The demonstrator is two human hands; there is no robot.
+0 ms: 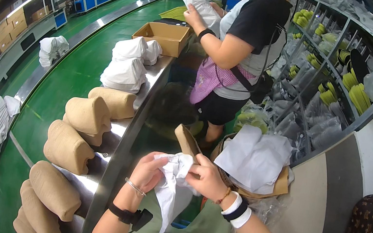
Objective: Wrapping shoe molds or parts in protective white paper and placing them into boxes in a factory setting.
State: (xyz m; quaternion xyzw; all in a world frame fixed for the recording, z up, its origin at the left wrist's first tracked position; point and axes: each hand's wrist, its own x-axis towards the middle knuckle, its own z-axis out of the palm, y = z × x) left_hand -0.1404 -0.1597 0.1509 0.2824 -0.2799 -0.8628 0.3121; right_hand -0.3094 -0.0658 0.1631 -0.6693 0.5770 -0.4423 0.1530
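A crumpled white paper sheet (pixel 172 178) hangs in front of my body, pinched by both hands. My left hand (pixel 146 171) is closed on its upper left side, and my right hand (pixel 207 177) grips it on the right. Just beyond my fingers a brown moulded piece (pixel 187 139) sticks up; whether a hand touches it, I cannot tell. To the left, several brown moulded forms (pixel 68 147) lie along the metal edge of the conveyor. Farther along that edge sit forms covered in white paper (pixel 124 74).
A stack of white sheets (pixel 256 158) lies on a carton at my right. Ahead, a co-worker (pixel 250 43) holds a white-wrapped piece beside an open cardboard box (pixel 162 37). The green conveyor belt (pixel 43 117) runs at left, shelving (pixel 325 66) at right.
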